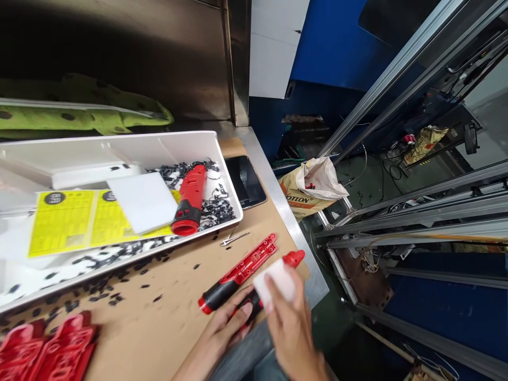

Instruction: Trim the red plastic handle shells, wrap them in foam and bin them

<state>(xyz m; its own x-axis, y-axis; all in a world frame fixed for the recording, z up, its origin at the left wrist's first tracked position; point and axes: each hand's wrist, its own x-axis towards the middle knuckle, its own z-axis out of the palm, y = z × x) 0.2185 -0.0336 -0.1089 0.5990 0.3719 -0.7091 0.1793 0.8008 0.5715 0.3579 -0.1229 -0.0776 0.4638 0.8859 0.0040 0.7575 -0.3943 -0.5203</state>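
My right hand [291, 323] presses a small white pad [275, 279] onto a red and black plastic handle piece [291, 259] near the table's front edge. The fingers of my left hand [228, 323] are closed on the black end of that same piece. A second red and black handle half [238, 275] lies just to the left, inner side up. Another assembled red and black handle [189, 200] rests in the white tray [222, 164] among black plastic trimmings.
Yellow label sheets [63, 222] and a white block [143, 201] lie in the tray. A phone [246, 181] and metal tweezers [234, 238] sit on the cardboard-covered table. Red parts [47, 349] are stacked at the lower left. A paper sack [313, 185] stands on the floor beside machine rails.
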